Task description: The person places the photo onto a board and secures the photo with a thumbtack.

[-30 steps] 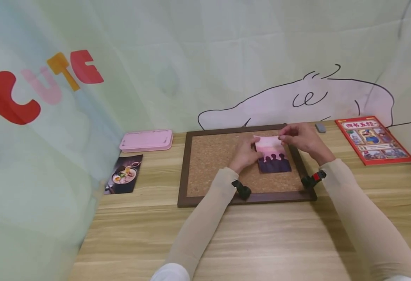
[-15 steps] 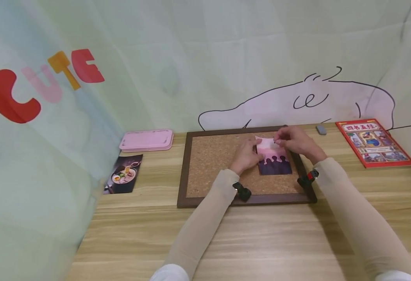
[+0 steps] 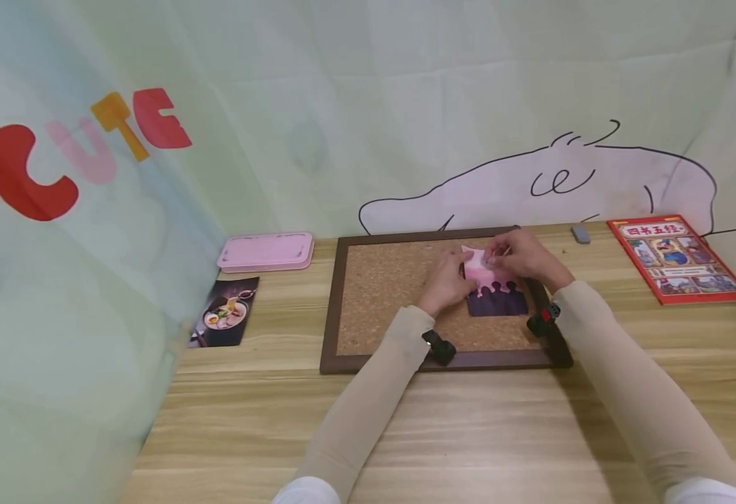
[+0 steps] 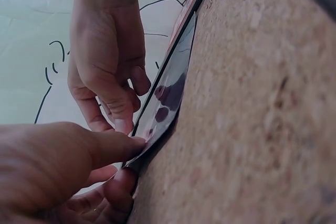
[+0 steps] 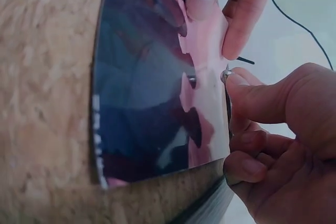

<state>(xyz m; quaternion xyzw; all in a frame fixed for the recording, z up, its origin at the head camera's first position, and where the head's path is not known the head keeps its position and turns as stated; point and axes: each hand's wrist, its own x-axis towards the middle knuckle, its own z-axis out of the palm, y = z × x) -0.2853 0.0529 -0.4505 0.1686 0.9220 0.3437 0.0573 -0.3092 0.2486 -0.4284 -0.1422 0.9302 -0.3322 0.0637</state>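
Observation:
A glossy picture card (image 3: 499, 302), pink above and dark purple below with figure silhouettes, lies over the right part of a brown-framed corkboard (image 3: 393, 301). My left hand (image 3: 446, 281) pinches the card's left edge, thumb on its face; the card bows slightly in the left wrist view. My right hand (image 3: 522, 257) is at the card's upper part, thumb and forefinger together. Between them the right wrist view shows a small silver thumbtack (image 5: 226, 74), its point toward the card's top. From the head the thumbtack is too small to make out clearly.
Left of the corkboard are a pink pencil case (image 3: 266, 252) and a ramen photo (image 3: 224, 313). A grey eraser-like block (image 3: 581, 234) and a red-bordered book (image 3: 679, 259) lie on the right. A printed curtain (image 3: 317, 126) hangs behind the wooden table (image 3: 469, 434).
My right hand has moved left and slightly down, from the card's upper right corner to over its upper part. The left hand keeps its hold on the card's left edge.

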